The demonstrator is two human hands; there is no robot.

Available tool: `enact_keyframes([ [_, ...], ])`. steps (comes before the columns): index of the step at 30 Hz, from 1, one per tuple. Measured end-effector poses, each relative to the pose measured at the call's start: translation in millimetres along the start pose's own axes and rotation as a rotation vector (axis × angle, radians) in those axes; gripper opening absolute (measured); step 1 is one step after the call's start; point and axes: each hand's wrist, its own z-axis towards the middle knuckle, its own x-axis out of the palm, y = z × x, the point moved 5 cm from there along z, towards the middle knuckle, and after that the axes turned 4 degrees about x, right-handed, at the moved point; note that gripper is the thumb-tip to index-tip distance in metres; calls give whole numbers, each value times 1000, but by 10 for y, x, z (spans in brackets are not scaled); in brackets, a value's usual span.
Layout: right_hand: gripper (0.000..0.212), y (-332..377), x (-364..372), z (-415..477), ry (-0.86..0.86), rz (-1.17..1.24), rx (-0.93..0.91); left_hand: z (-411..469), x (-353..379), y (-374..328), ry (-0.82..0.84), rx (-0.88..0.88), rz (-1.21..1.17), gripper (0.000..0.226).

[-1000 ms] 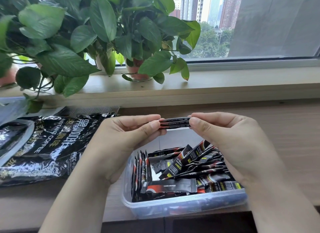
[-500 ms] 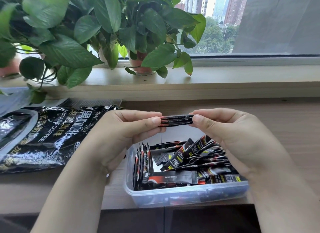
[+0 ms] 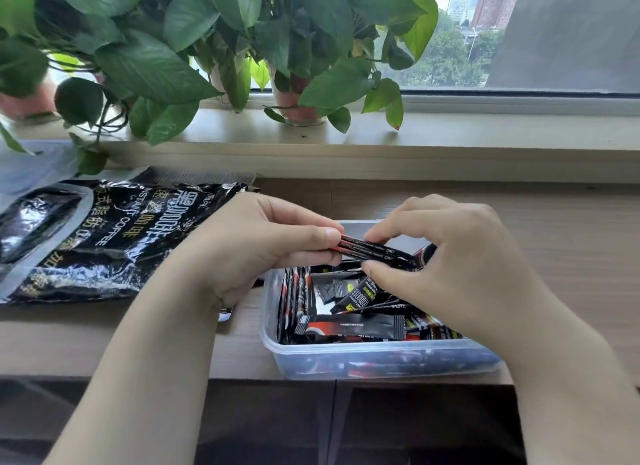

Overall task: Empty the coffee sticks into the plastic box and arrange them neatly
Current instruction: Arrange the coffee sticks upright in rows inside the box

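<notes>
Evidently mid-task: the coffee bag (image 3: 104,236) lies flat, apparently emptied, beside the plastic box (image 3: 381,362). Left hand (image 3: 263,253) and right hand (image 3: 460,267) both pinch a bundle of coffee sticks (image 3: 377,253) above the box. A few sticks stand ranked at its left wall — the rest lie jumbled.

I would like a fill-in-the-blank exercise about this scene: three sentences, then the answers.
1. The left hand and the right hand hold a bundle of coffee ____ above the plastic box.
2. The black coffee bag lies to the ____ of the box.
3. Potted ____ stand on the windowsill.
Answers: sticks; left; plants.
</notes>
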Motion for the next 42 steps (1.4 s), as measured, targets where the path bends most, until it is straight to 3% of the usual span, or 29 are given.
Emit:
enact_keyframes([
  [8,9,-36,6,-6,25,17,-53,-11,47,-29,77,54,150,26],
  [12,6,-203,-163,-39,79,88,86,42,-81,-87,-169,302,392,4],
  [14,10,-290,-243,-57,87,127,147,77,-117,-75,-202,400,513,8],
  [20,17,-381,-217,-81,154,117,223,57,48,23,110,441,783,13],
  [23,12,-395,-219,-51,161,72,238,47,93,2,295,375,868,5],
  [25,12,-401,-234,-29,150,47,236,31,142,11,405,299,938,13],
  [29,13,-384,-259,3,130,47,244,63,255,112,499,215,1058,36],
  [31,21,-358,-260,24,137,71,256,99,280,177,517,193,1102,37],
  [36,19,-344,-257,50,166,123,303,124,250,116,472,232,1075,28],
  [42,24,-418,-356,19,55,132,410,138,71,-106,158,267,918,22],
])
